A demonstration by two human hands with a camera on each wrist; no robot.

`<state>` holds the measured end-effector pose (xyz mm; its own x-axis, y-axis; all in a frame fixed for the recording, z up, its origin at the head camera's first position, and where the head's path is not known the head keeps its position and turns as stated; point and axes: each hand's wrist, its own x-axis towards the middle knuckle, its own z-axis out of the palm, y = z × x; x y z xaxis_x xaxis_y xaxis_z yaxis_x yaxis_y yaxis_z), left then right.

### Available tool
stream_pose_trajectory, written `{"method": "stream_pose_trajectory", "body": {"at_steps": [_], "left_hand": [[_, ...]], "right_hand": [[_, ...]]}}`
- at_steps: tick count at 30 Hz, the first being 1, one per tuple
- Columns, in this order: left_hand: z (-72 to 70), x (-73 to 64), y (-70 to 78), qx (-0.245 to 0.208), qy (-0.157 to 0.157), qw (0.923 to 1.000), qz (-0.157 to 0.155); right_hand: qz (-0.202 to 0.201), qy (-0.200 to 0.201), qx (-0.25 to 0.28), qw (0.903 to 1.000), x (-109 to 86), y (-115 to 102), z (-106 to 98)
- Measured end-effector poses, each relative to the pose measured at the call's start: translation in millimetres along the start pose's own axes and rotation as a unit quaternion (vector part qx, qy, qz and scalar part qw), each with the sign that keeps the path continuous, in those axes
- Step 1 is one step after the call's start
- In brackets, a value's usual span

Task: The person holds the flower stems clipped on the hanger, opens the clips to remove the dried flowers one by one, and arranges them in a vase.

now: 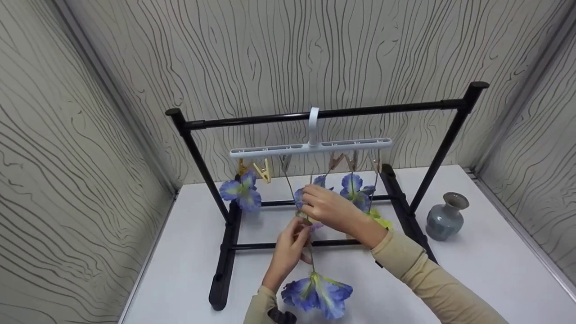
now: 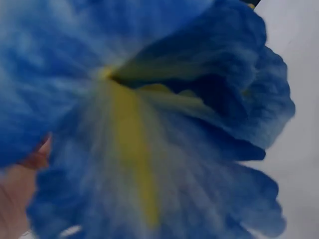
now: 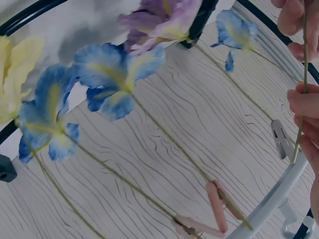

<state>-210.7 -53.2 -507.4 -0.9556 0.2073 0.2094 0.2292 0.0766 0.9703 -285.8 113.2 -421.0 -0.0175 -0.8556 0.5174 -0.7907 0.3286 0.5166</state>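
Observation:
A blue artificial iris hangs bloom down in front of the rack; its bloom (image 1: 317, 294) shows a yellow centre and, blurred, nearly fills the left wrist view. My left hand (image 1: 290, 245) pinches its thin green stem (image 1: 312, 258) between thumb and fingers, above the bloom. Higher up, my right hand (image 1: 335, 209) pinches the same stem, whose bare end points up below the pale blue hanger (image 1: 312, 146). In the right wrist view, the stem (image 3: 305, 50) runs past the fingertips of both hands. A grey clothespin (image 3: 282, 142) on the hanger grips another stem close by.
The hanger hooks over a black rack's bar (image 1: 382, 109). Pink clothespins (image 1: 335, 160) hold more flowers at its right, including a blue iris (image 1: 352, 191). At its left hang a yellow clothespin (image 1: 263, 171) and a blue iris (image 1: 243, 192). A grey-blue vase (image 1: 445, 218) stands right.

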Motion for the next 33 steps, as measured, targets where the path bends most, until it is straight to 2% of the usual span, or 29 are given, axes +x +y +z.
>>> {"method": "stream_pose_trajectory", "body": {"at_steps": [6, 11, 16, 22, 27, 30, 33], "left_hand": [[3.9, 0.3, 4.2, -0.047, -0.044, 0.9977, -0.019], [7.0, 1.8, 8.4, -0.061, -0.064, 0.9958, -0.026], [9.0, 0.4, 14.1, -0.074, -0.081, 0.9930, -0.043], [8.7, -0.7, 21.0, -0.111, -0.105, 0.9864, -0.059], [5.0, 1.5, 20.7, -0.143, -0.092, 0.9838, -0.056], [1.8, 3.1, 17.9, -0.160, -0.064, 0.9835, -0.055], [-1.9, 4.3, 14.5, -0.170, -0.029, 0.9837, -0.049]], "right_hand": [[0.000, -0.009, -0.018, 0.9998, -15.5, 1.5, -0.8], [0.007, -0.010, -0.009, 0.9999, -26.3, 3.6, -1.8], [0.012, 0.010, -0.003, 0.9999, -34.1, 7.2, -2.3], [0.032, 0.045, 0.023, 0.9982, -49.0, 12.4, -5.7], [0.069, 0.081, 0.023, 0.9940, -65.0, 17.1, -6.7], [0.106, 0.106, 0.034, 0.9882, -76.8, 19.2, -6.0], [0.155, 0.133, 0.069, 0.9766, -89.3, 20.5, -5.5]]}}
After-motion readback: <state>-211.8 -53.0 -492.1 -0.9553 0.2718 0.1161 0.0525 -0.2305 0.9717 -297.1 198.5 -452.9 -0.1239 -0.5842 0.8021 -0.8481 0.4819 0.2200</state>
